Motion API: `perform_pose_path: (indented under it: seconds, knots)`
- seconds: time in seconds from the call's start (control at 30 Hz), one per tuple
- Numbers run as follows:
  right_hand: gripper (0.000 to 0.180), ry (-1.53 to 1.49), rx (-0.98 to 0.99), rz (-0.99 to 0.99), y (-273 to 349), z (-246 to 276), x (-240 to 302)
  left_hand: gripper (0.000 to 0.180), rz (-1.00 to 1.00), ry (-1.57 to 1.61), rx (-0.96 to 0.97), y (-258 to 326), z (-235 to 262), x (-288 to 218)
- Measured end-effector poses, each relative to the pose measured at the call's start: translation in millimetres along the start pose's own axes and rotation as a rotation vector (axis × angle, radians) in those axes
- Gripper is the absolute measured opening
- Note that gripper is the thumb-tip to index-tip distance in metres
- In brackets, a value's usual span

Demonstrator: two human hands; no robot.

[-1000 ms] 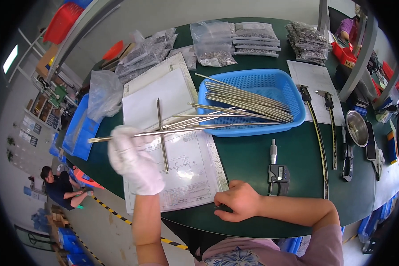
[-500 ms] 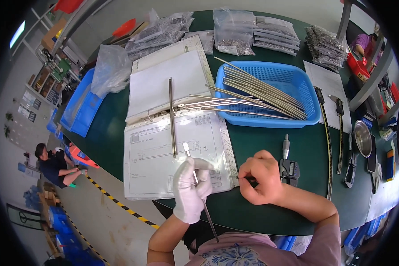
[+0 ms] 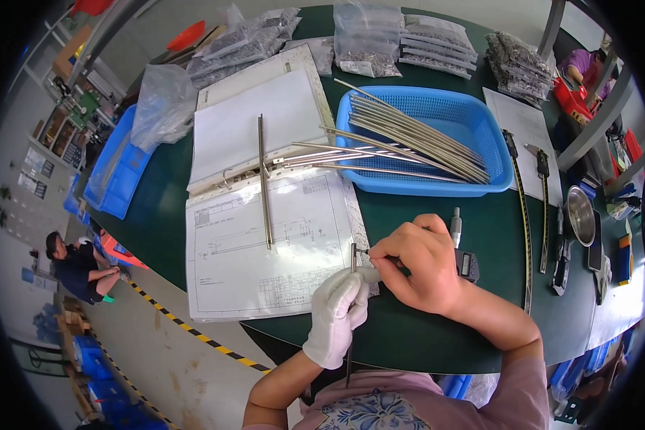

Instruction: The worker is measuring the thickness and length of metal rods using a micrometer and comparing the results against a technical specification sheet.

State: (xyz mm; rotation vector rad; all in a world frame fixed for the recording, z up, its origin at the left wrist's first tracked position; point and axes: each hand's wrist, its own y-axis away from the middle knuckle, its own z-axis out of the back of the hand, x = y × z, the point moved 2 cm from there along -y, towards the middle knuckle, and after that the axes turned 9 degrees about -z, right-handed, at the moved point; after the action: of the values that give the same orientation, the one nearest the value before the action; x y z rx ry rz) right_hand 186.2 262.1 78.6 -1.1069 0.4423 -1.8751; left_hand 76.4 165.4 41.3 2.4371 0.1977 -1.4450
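My left hand (image 3: pixel 337 312), in a white glove, is closed around a thin metal rod (image 3: pixel 353 256). The rod's upper end sticks out above the fingers, and its lower part runs down toward my lap. With bare fingertips, my right hand (image 3: pixel 424 266) pinches a small dark pin-like piece (image 3: pixel 363 251) at the side of the rod's upper end. Whether the piece is inside a hole there I cannot tell. Under and behind the hands lies an open binder with a technical drawing (image 3: pixel 247 265). One pair of rods (image 3: pixel 264 183) rests across its pages.
A blue basket (image 3: pixel 505 161) holds many metal rods, several jutting over the binder. Right of my hand lie a digital micrometer (image 3: pixel 468 265), calipers (image 3: pixel 543 168) and a metal bowl (image 3: pixel 579 216). Bags of small parts (image 3: pixel 369 43) line the back. Another person (image 3: pixel 79 266) sits at the left.
My left hand has moved right with the rod, which now stands more upright. The rod's upper end has met the small piece in my right fingers. The whole view has shifted slightly.
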Motion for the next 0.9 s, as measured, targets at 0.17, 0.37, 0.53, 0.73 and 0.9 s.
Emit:
perform_pose_path:
  seconds: [0.17, 0.37, 0.53, 0.73, 0.9]
  knots:
    - [0.015, 0.02, 0.02, -0.038, 0.2, -0.9, -3.2, 0.03, 0.022, 0.024, -0.011, -0.8, 0.1, 0.5]
    - [0.012, 0.174, 0.068, -0.036, 3.8, 0.4, -9.9, 0.029, 0.054, 0.001, -0.012, -1.6, 0.2, 0.6]
    - [0.013, 0.111, 0.072, -0.097, -1.6, 1.0, -2.2, 0.029, 0.049, 0.026, -0.024, -2.5, -0.3, -0.6]
    - [0.014, 0.214, 0.11, -0.017, 4.1, -3.5, -12.9, 0.028, 0.058, 0.032, -0.015, -3.3, 0.4, -0.5]
    - [0.012, 0.139, 0.103, -0.061, -3.3, 0.1, -8.6, 0.028, 0.055, 0.05, -0.022, -4.8, 3.6, 2.1]
